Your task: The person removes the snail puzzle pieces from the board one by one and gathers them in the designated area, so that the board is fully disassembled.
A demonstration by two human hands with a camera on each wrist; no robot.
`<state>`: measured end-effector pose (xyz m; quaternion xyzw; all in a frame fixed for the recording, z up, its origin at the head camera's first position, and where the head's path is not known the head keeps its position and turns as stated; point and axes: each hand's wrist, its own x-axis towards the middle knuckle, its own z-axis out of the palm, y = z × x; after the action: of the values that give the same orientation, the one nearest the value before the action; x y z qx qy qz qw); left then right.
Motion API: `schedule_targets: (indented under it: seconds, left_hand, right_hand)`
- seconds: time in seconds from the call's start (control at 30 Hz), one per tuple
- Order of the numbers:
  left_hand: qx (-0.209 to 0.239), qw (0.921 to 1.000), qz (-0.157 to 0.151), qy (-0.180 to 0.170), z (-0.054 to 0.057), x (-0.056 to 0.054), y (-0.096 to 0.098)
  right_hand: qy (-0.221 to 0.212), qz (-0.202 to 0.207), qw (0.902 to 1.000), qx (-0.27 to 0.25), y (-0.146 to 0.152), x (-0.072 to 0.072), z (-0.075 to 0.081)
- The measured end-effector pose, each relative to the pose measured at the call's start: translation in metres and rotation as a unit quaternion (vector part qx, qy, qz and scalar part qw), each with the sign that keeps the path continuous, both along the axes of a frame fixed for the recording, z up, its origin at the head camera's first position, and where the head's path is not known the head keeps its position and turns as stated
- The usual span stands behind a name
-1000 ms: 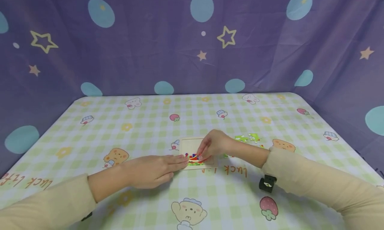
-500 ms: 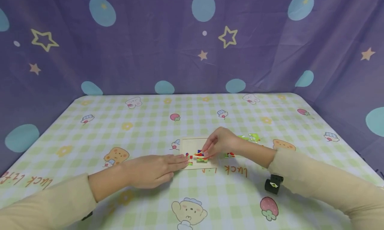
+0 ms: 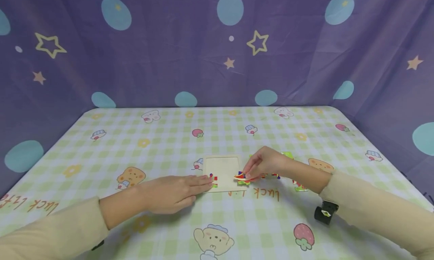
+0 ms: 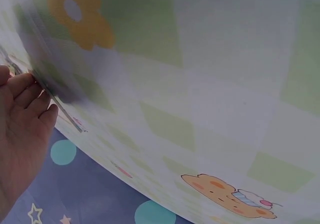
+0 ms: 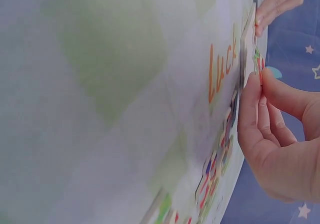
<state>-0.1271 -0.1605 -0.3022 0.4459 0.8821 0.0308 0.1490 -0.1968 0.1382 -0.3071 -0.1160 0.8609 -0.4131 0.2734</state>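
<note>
My right hand (image 3: 266,164) pinches a small colourful puzzle piece (image 3: 242,178) between thumb and fingers, over the right edge of a pale wooden puzzle tray (image 3: 222,165). In the right wrist view the same piece (image 5: 258,62) shows edge-on at the fingertips. My left hand (image 3: 174,192) lies with straight fingers on the tray's left edge, touching it. Beside those fingertips a red, blue and green puzzle piece (image 3: 215,181) sits in the tray's near left corner, partly covered. In the left wrist view the hand (image 4: 22,114) has its fingertips at the tray's edge.
Several loose puzzle pieces (image 3: 300,186) lie on the table right of the tray, partly behind my right hand and forearm; the right wrist view shows more pieces (image 5: 206,181). A checked cloth (image 3: 162,139) covers the table, and a purple curtain (image 3: 190,64) hangs behind it.
My right hand has lifted the puzzle piece from beside the corner piece and moved it right, to the tray's right edge. The left hand has stayed in place.
</note>
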Motion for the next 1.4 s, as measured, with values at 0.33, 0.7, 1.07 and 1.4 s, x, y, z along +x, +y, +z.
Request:
schedule_targets:
  seconds: [0.33, 0.7, 1.07, 1.4]
  left_hand:
    - [-0.004, 1.0000, -0.001, 0.008, 0.001, 0.001, 0.000]
    - [0.005, 1.0000, 0.000, 0.006, 0.000, 0.001, 0.000]
    - [0.007, 0.9999, -0.001, 0.012, 0.000, 0.002, -0.001]
    - [0.007, 0.9998, -0.003, 0.016, -0.001, 0.001, -0.002]
  right_hand:
    - [-0.011, 0.017, 0.9998, 0.003, 0.031, 0.006, 0.012]
    - [-0.017, 0.049, 0.9967, 0.062, 0.053, 0.019, 0.018]
    - [0.074, 0.037, 0.9879, 0.131, 0.068, 0.022, 0.015]
    - [0.114, 0.030, 0.9790, 0.167, 0.066, 0.023, 0.017]
